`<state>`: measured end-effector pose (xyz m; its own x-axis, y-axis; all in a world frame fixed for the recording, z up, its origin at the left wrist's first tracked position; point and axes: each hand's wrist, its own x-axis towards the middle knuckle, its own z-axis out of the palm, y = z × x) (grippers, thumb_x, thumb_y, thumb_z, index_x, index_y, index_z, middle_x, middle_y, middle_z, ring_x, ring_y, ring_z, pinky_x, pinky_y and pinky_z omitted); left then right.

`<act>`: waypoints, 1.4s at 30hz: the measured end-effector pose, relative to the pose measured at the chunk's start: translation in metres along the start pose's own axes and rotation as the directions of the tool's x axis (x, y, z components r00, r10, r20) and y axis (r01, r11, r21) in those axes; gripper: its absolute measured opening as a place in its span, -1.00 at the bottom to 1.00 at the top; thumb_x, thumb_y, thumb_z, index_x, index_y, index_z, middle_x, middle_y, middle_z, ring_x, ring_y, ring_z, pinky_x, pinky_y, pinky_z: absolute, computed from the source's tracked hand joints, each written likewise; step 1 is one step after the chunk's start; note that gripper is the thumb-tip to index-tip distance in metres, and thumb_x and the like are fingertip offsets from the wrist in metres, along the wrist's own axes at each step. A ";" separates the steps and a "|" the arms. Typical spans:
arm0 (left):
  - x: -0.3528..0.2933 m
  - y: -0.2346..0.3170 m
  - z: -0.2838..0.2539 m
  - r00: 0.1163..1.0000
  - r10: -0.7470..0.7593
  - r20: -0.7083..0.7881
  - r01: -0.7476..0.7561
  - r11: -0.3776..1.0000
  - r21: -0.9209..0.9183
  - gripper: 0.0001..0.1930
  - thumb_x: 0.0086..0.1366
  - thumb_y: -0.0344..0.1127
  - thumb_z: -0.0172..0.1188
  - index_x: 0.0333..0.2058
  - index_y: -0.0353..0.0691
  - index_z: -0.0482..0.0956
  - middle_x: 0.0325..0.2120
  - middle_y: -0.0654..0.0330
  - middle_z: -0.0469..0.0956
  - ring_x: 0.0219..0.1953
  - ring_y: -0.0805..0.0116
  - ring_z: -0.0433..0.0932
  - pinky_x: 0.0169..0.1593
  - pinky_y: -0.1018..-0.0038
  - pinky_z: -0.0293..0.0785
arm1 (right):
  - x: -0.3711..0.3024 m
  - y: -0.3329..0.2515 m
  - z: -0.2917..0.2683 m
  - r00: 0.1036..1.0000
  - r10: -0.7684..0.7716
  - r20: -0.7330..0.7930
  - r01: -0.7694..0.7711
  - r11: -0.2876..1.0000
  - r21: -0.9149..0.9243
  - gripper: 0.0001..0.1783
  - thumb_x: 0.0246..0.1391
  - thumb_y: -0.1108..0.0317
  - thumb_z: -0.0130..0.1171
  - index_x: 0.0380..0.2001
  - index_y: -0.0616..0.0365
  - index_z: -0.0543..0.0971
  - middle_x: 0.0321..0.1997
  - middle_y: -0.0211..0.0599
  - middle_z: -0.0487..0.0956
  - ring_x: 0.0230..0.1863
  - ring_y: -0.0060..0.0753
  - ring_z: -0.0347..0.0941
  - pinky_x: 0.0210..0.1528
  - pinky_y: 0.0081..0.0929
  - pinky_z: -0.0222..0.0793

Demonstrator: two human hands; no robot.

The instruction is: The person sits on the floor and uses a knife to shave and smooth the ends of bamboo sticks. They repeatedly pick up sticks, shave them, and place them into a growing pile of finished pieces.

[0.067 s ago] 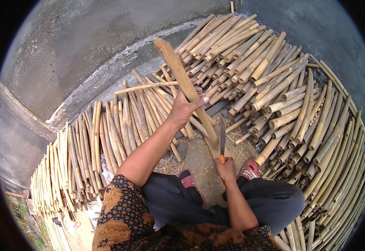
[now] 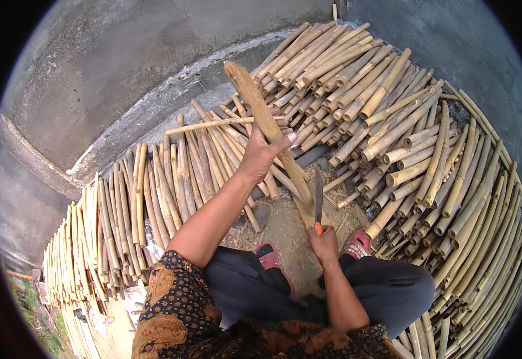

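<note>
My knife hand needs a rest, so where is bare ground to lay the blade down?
One small dirt patch lies between the red shoes, ringed by bamboo piles. Bare concrete lies beyond the sticks. Everywhere else is crowded.

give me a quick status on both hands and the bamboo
Left hand gripping bamboo stick, tilted. Right hand holding knife, blade by stick's lower end. Bamboo piles all around.

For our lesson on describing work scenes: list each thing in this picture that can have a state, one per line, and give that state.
left hand: closed around the bamboo piece, mid-length
right hand: closed on the knife handle
bamboo piece: tilted, lower end down on the ground
knife: upright, blade beside the piece's lower end
bamboo poles: lying stacked in a ring around the person
red shoes: on the feet, on the ground
</note>
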<state>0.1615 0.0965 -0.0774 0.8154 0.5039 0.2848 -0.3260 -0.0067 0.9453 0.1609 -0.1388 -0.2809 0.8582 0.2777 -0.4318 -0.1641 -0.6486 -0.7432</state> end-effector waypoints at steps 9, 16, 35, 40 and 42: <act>-0.003 0.098 -0.022 0.896 0.335 -0.290 -0.352 0.936 -0.006 -0.50 0.46 -0.03 0.19 0.14 -0.32 0.39 -0.24 0.08 0.55 -0.20 0.31 0.61 -0.06 0.33 0.59 | -0.060 -0.063 -0.054 0.880 -0.469 -0.076 0.473 0.879 0.063 -0.57 0.17 0.18 0.23 -0.04 0.30 0.51 -0.31 0.13 0.65 -0.26 0.09 0.65 -0.17 -0.14 0.51; -0.034 0.112 0.001 0.823 0.411 -0.392 -0.372 0.912 0.175 -0.65 0.47 -0.09 0.22 -0.05 -0.24 0.42 -0.42 0.25 0.54 -0.34 0.55 0.51 -0.19 0.56 0.49 | -0.113 -0.111 -0.073 0.838 -0.538 -0.091 0.544 0.811 0.214 -0.77 0.32 0.31 0.17 -0.09 0.25 0.54 -0.55 -0.33 0.51 -0.54 -0.57 0.41 -0.43 -0.47 0.35; -0.066 0.114 0.033 0.827 0.455 -0.330 -0.456 0.886 0.081 -0.77 0.46 -0.26 0.24 -0.23 -0.22 0.38 -0.47 0.26 0.52 -0.46 0.60 0.47 -0.31 0.63 0.45 | -0.142 -0.141 -0.089 0.801 -0.597 -0.054 0.578 0.746 0.330 -0.68 0.32 0.21 0.20 -0.15 0.30 0.51 -0.57 -0.07 0.54 -0.51 -0.20 0.60 -0.41 -0.29 0.46; -0.072 0.114 0.039 0.803 0.460 -0.379 -0.446 0.886 0.131 -0.75 0.47 -0.21 0.23 -0.23 -0.22 0.38 -0.49 0.30 0.50 -0.48 0.64 0.45 -0.38 0.69 0.40 | -0.145 -0.138 -0.088 0.655 -0.715 -0.245 0.756 0.620 0.210 -0.69 0.28 0.28 0.25 -0.13 0.33 0.49 -0.52 0.03 0.58 -0.48 0.05 0.62 -0.39 -0.20 0.50; -0.078 0.112 0.048 0.814 0.457 -0.358 -0.437 0.888 0.141 -0.74 0.47 -0.19 0.23 -0.21 -0.22 0.39 -0.49 0.32 0.49 -0.48 0.68 0.42 -0.43 0.74 0.34 | -0.129 -0.135 -0.074 0.712 -0.692 -0.117 0.693 0.720 -0.034 -0.70 0.28 0.26 0.22 -0.16 0.32 0.50 -0.47 0.14 0.60 -0.41 0.27 0.61 -0.34 -0.08 0.50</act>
<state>0.0841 0.0145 0.0141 0.3432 0.7166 0.6072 -0.5785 -0.3481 0.7377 0.1087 -0.1398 -0.0873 0.7819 0.5637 0.2664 0.4936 -0.2987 -0.8168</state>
